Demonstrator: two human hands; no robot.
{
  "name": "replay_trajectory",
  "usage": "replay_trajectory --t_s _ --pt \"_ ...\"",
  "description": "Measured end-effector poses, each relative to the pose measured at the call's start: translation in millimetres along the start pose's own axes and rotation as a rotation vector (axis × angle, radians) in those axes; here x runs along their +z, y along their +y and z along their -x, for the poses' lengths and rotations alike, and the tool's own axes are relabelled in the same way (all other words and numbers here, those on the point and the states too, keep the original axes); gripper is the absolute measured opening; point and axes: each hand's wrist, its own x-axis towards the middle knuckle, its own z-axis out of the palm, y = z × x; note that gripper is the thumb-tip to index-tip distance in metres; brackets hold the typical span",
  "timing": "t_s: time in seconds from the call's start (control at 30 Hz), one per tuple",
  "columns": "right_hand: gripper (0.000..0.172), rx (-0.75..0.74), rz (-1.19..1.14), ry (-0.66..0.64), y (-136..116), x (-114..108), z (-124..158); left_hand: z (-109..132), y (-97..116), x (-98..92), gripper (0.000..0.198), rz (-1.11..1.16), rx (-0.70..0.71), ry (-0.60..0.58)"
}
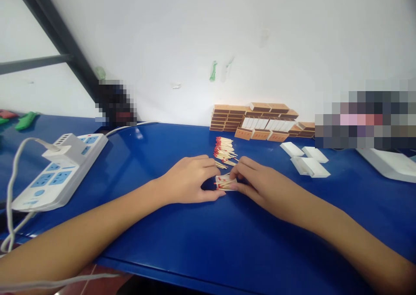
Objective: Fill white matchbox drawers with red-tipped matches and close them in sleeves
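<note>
A small white matchbox tray (231,180) with red-tipped matches (224,185) in it lies on the blue table between my hands. My left hand (191,178) curves around the tray's left end, its thumb at the near side and its fingers at the far side. From the right, my right hand (255,178) pinches the ends of matches over the tray; its fingertips partly cover them. Just beyond both hands is a loose pile of matches (225,149), most heads pointing left. A few matches (221,165) lie close to my left fingertips.
Stacked matchboxes (227,118) stand against the wall, with white trays (253,123) among them. More white trays (310,160) lie at the right, near a white device (390,162). A power strip (60,173) with a white cable (14,178) occupies the left.
</note>
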Motion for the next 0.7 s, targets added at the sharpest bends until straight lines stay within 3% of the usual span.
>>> replay_trajectory --t_s 0.37,0.7 --pt "0.014 0.000 -0.080 -0.018 3.1 -5.0 2.7 -0.1 -0.7 0.6 0.034 -0.005 0.002 0.010" --pt "0.010 -0.054 -0.164 0.078 2.1 -4.5 2.1 0.2 -1.7 0.8 0.034 -0.019 0.013 0.011"
